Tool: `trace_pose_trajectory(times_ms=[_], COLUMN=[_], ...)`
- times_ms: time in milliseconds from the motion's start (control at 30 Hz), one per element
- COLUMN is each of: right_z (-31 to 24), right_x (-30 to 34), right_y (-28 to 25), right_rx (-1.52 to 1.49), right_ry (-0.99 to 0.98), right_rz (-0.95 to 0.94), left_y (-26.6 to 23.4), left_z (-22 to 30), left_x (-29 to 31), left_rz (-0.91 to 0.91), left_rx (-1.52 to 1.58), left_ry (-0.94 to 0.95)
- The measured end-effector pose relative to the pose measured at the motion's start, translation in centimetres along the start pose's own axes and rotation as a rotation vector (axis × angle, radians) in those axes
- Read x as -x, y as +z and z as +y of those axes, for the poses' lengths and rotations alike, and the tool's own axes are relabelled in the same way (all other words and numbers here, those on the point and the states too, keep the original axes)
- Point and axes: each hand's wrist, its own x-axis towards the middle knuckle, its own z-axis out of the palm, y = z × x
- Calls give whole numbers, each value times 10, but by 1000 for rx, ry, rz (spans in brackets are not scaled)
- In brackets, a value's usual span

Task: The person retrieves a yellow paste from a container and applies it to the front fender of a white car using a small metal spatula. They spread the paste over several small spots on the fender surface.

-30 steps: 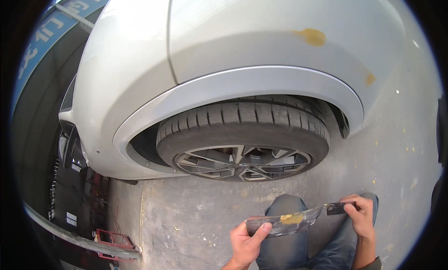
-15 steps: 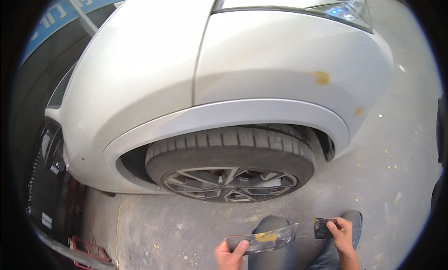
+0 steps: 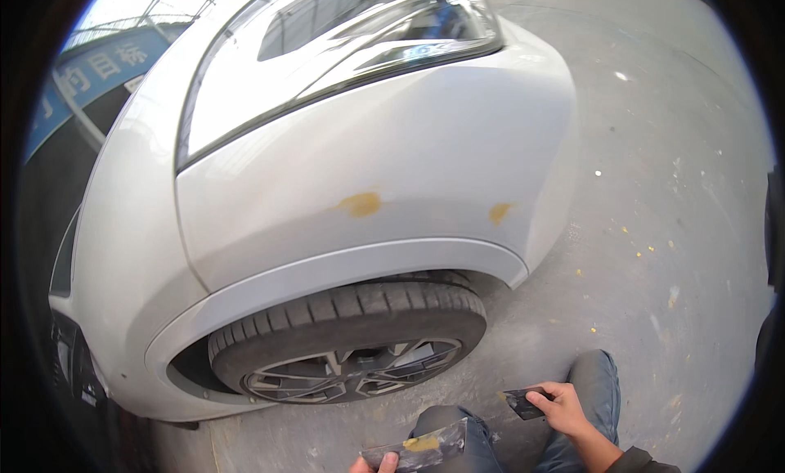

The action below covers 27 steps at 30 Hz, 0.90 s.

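Note:
At the lower edge my left hand (image 3: 374,463) pinches the end of a long dark filler board (image 3: 441,447), which carries a dab of yellow filler (image 3: 421,443). Further right, my right hand (image 3: 558,406) grips a small black filler spreader (image 3: 522,403) between thumb and fingers, apart from the board. Beyond both hands stands a white car's bumper corner (image 3: 441,138). It bears a larger yellow filler patch (image 3: 361,204) and a smaller one (image 3: 500,213) to its right, above the wheel arch. Neither hand touches the car.
A black tire (image 3: 343,318) with a spoked wheel (image 3: 356,373) sits under the arch. Above the patches is the headlight (image 3: 392,31). Grey concrete floor (image 3: 646,293) with yellow specks lies to the right. My knees (image 3: 601,375) are bent beneath my hands.
The view has swung right and up, so the car sits further left and lower, showing more headlight. Both hands keep their tools; they appear lower and further left in the picture.

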Motion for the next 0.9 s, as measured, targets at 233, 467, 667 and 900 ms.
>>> trace_pose_trajectory(times_ms=[233, 467, 667, 900], right_z=[4, 8, 8, 6], right_x=[-7, -17, -19, -22], right_y=[-24, -47, -60, -65], right_rx=[-140, -193, -234, -211], right_ry=[2, -16, -49, -26], right_rz=[73, 120, 157, 168], left_y=[32, 78, 103, 112], left_z=[0, 11, 16, 20], left_x=[-10, -7, -6, -8], left_rz=[-68, -115, -123, -141], left_rx=[-119, -203, -292, -319], left_ry=[1, -20, -19, -14])
